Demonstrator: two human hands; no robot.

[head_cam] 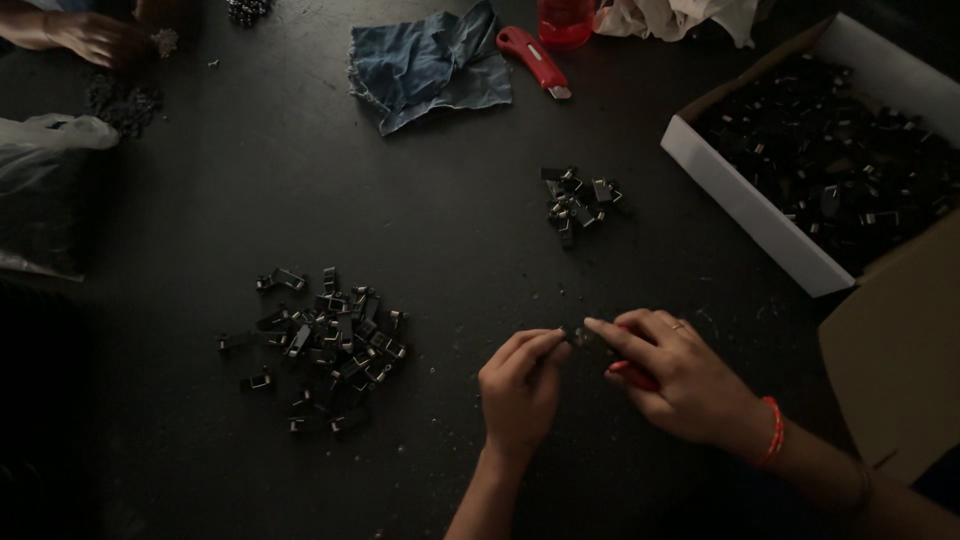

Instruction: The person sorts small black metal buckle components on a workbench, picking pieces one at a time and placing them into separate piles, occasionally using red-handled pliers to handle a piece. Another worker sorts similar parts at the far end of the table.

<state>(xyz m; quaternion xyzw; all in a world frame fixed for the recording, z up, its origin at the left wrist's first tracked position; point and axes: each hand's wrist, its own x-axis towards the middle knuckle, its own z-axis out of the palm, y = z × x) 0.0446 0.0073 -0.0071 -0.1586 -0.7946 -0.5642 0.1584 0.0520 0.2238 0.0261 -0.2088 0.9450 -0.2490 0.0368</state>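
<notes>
1. Small dark part [578, 336] — pinched between the fingertips of left hand [520, 388] and right hand [672, 375], below the small cluster of clips [578, 203]
2. Right hand also holds a red tool [632, 374]
3. Big clip pile [322, 345] lies left of the hands — white box [745, 210] up right

A blue rag [432, 65] is lying crumpled at the upper middle of the dark tabletop [250, 200]. Just right of it a red knife [533, 60] is resting at a slant, with a red cup [566, 20] and white cloth [680, 17] sitting along the top edge. A clear bag [45, 140] is slumping at the left edge. In the upper left corner another person's hand [95, 38] is reaching beside a dark heap [122, 100]. Brown cardboard [895, 350] is showing at the lower right.
</notes>
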